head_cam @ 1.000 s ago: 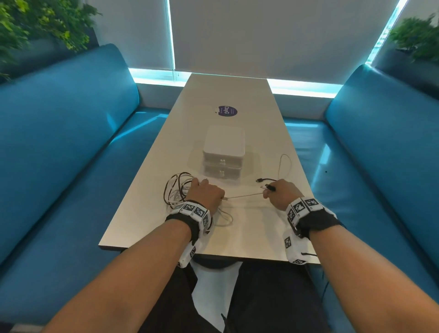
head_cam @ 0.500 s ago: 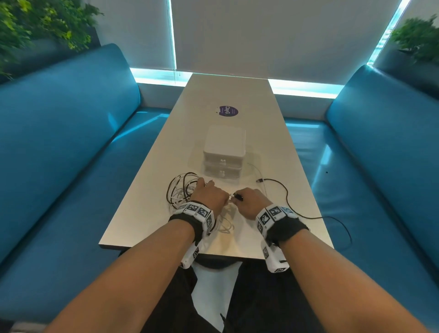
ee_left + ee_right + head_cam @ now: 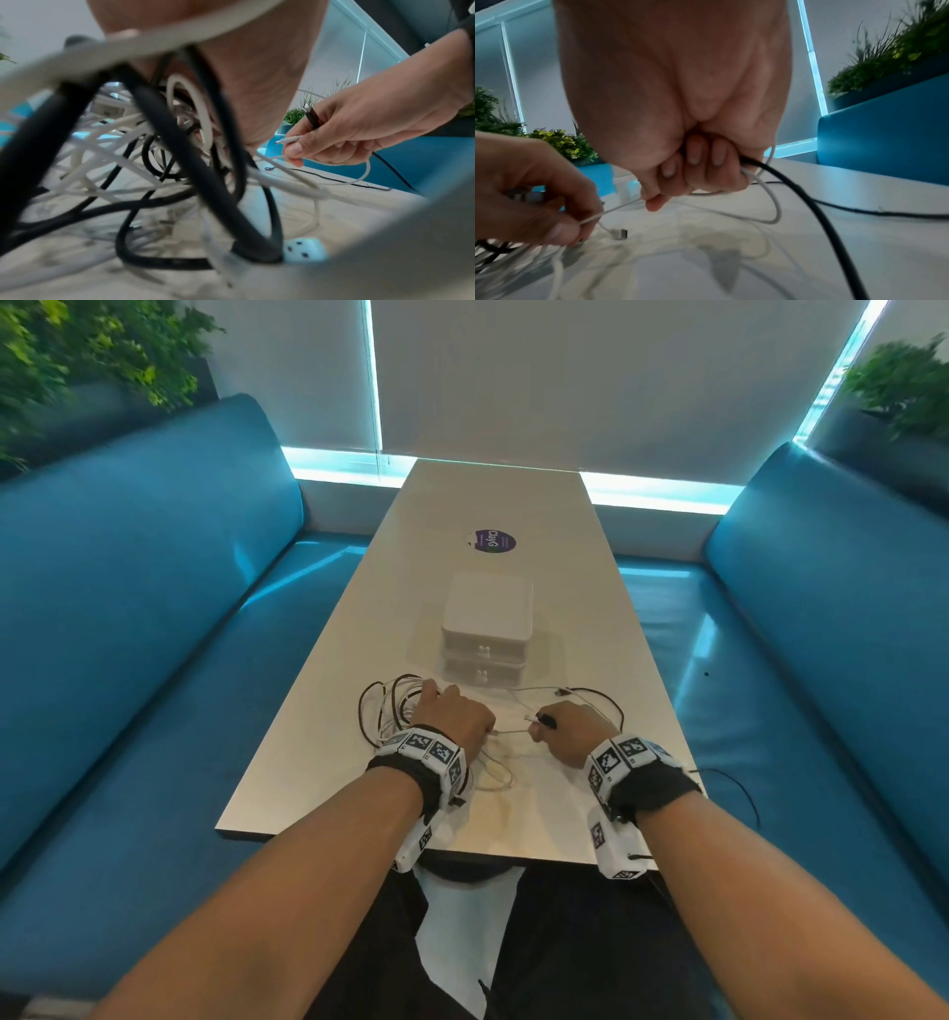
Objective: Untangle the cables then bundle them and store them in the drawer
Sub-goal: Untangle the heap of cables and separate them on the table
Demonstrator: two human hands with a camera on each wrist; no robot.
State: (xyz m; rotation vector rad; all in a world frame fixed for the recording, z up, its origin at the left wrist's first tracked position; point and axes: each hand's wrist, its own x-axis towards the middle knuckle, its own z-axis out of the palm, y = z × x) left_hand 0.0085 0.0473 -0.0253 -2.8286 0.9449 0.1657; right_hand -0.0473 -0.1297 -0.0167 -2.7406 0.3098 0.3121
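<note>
Both hands [image 3: 452,716] [image 3: 572,729] pinching white cable [image 3: 511,732]; table sticker [image 3: 494,541], seemingly "ClayG".

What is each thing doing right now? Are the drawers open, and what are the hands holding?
left hand: pinches the white cable, resting on the tangle
right hand: grips the black cable and the white cable
tangle of cables: still knotted, on the table
white cable: stretched between both hands
black cable: trails off the table edge
drawers: both shut
</note>
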